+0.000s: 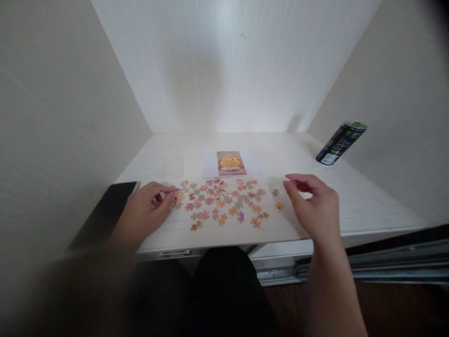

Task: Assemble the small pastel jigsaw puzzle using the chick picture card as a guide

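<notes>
Picture card (229, 164): landmark. Puzzle pieces (222, 219): many, scattered on the card's near side; most apparently loose, any joins too small to confirm. Left hand (149, 203): near-left of card, fingertips at pieces, grip unclear. Right hand (317, 201): near-right of card, fingers curled, tips slightly apart, seemingly unladen.

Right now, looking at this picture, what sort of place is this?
Probably a desk nook in a home or dorm, though I can't be sure: a pale tabletop enclosed by walls, with loose puzzle pieces and a drink can on it.
</notes>
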The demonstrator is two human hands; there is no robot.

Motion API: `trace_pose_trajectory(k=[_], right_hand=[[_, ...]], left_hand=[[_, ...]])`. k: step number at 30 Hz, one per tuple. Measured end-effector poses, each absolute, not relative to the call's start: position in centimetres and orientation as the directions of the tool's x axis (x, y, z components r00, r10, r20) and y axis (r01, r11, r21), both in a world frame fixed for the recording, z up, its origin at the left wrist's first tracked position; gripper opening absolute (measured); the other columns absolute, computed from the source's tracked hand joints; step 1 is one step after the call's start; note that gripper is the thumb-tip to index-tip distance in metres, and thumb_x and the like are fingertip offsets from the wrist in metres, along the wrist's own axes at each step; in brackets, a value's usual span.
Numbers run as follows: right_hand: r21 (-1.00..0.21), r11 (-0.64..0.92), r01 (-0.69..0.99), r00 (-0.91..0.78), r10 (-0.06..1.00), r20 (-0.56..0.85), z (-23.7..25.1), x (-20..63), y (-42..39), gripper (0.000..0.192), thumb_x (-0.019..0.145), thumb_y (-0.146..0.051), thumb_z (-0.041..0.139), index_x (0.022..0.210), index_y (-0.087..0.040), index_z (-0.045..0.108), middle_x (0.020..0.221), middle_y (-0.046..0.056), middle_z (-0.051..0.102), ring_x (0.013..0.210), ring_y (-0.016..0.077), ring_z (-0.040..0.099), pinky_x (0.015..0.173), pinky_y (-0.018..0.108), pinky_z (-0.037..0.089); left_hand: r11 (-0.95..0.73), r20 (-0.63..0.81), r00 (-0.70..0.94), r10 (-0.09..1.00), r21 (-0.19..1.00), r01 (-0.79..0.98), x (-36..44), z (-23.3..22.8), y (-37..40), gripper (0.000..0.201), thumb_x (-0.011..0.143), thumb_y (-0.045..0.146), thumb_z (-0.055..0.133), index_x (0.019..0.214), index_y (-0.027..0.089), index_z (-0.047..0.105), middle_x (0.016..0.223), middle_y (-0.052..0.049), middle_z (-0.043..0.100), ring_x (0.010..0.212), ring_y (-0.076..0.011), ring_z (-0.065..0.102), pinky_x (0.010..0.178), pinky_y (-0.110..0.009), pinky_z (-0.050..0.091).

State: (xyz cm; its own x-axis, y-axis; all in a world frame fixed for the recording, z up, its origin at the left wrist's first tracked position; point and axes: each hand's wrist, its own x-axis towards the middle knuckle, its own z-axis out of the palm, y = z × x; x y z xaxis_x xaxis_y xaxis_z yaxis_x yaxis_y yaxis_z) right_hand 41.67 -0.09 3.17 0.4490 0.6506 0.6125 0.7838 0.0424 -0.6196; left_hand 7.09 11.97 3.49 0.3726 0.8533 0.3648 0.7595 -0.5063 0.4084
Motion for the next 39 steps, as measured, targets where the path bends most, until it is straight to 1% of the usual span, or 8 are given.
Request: trace_pose_trajectory(k=[5, 10, 14, 17, 20, 23, 30, 39], right_hand=[[-0.723, -0.198, 0.662, 0.638, 0.655, 0.405, 1.1, 44.6, -3.7, 0.028, 0.081, -0.043, 0.066, 0.092, -0.019, 0.075, 0.064, 0.001, 0.061, 0.056, 0.0132, 0.053, 0.054, 0.027, 0.041], [-0.785, -0.129, 0.606, 0.546, 0.785, 0.292, 1.0, 44.8, -4.3, 0.031, 0.081, -0.045, 0.067, 0.094, -0.017, 0.073, 0.06, -0.002, 0.053, 0.053, 0.0116, 0.046, 0.048, 0.025, 0.036], [-0.733, 0.053, 0.678, 0.24, 0.927, 0.289, 1.9, 42.4, -4.3, 0.022, 0.084, -0.037, 0.065, 0.097, -0.021, 0.072, 0.076, 0.001, 0.06, 0.064, 0.0134, 0.052, 0.058, 0.027, 0.044], [-0.698, 0.153, 0.7, 0.073, 0.956, 0.283, 2.4, 40.2, -4.2, 0.023, 0.084, -0.03, 0.067, 0.106, -0.025, 0.071, 0.101, 0.005, 0.062, 0.089, 0.0177, 0.06, 0.08, 0.032, 0.051], [-0.627, 0.177, 0.759, 0.011, 0.959, 0.284, 2.4, 39.0, -3.9, 0.032, 0.081, -0.031, 0.069, 0.113, -0.027, 0.069, 0.113, 0.007, 0.057, 0.109, 0.0226, 0.056, 0.098, 0.04, 0.047], [-0.594, 0.142, 0.792, 0.014, 0.968, 0.25, 2.3, 38.7, -3.6, 0.029, 0.083, -0.032, 0.068, 0.112, -0.026, 0.07, 0.112, 0.007, 0.056, 0.108, 0.0227, 0.057, 0.098, 0.04, 0.047], [-0.597, 0.098, 0.796, 0.077, 0.962, 0.26, 2.2, 38.4, -3.6, 0.012, 0.087, -0.029, 0.063, 0.092, -0.023, 0.072, 0.093, 0.005, 0.061, 0.088, 0.0194, 0.061, 0.081, 0.034, 0.05], [-0.582, 0.051, 0.812, 0.203, 0.91, 0.363, 1.0, 38.5, -4.7, 0.017, 0.087, -0.03, 0.063, 0.1, -0.022, 0.071, 0.097, 0.006, 0.064, 0.092, 0.0212, 0.061, 0.083, 0.035, 0.05]], left_hand=[[-0.519, 0.365, 0.389, 0.846, 0.398, 0.757, 7.1, 3.3, 11.9, 0.024, 0.089, 0.039, 0.055, 0.096, 0.023, 0.072, 0.088, -0.002, 0.069, 0.063, -0.0153, 0.055, 0.062, -0.03, 0.045], [-0.487, 0.327, 0.376, 0.867, 0.401, 0.776, 7.3, 3.9, 11.4, 0.026, 0.089, 0.04, 0.054, 0.1, 0.023, 0.071, 0.091, 0.0, 0.068, 0.065, -0.0156, 0.056, 0.061, -0.029, 0.045], [-0.508, 0.34, 0.393, 0.854, 0.39, 0.768, 7.2, 3.7, 11.6, 0.027, 0.089, 0.041, 0.054, 0.099, 0.023, 0.071, 0.09, -0.002, 0.068, 0.064, -0.0159, 0.056, 0.06, -0.03, 0.044], [-0.519, 0.358, 0.396, 0.846, 0.381, 0.765, 7.1, 3.3, 11.9, 0.027, 0.089, 0.042, 0.054, 0.098, 0.024, 0.072, 0.087, -0.003, 0.068, 0.062, -0.0162, 0.056, 0.06, -0.03, 0.044], [-0.523, 0.362, 0.397, 0.843, 0.382, 0.762, 7.0, 3.2, 12.0, 0.027, 0.089, 0.044, 0.054, 0.097, 0.024, 0.071, 0.09, -0.003, 0.069, 0.062, -0.0159, 0.055, 0.061, -0.031, 0.044], [-0.525, 0.358, 0.4, 0.844, 0.398, 0.753, 6.9, 3.1, 12.0, 0.027, 0.089, 0.043, 0.055, 0.096, 0.024, 0.071, 0.092, -0.003, 0.07, 0.062, -0.0152, 0.055, 0.06, -0.03, 0.044], [-0.542, 0.378, 0.403, 0.833, 0.411, 0.733, 7.0, 3.3, 11.9, 0.024, 0.088, 0.04, 0.055, 0.095, 0.023, 0.071, 0.093, -0.003, 0.07, 0.062, -0.0158, 0.055, 0.059, -0.03, 0.044], [-0.552, 0.363, 0.426, 0.829, 0.411, 0.725, 7.2, 3.8, 11.5, 0.029, 0.087, 0.043, 0.055, 0.098, 0.021, 0.072, 0.091, -0.006, 0.07, 0.063, -0.0169, 0.057, 0.058, -0.031, 0.045]])
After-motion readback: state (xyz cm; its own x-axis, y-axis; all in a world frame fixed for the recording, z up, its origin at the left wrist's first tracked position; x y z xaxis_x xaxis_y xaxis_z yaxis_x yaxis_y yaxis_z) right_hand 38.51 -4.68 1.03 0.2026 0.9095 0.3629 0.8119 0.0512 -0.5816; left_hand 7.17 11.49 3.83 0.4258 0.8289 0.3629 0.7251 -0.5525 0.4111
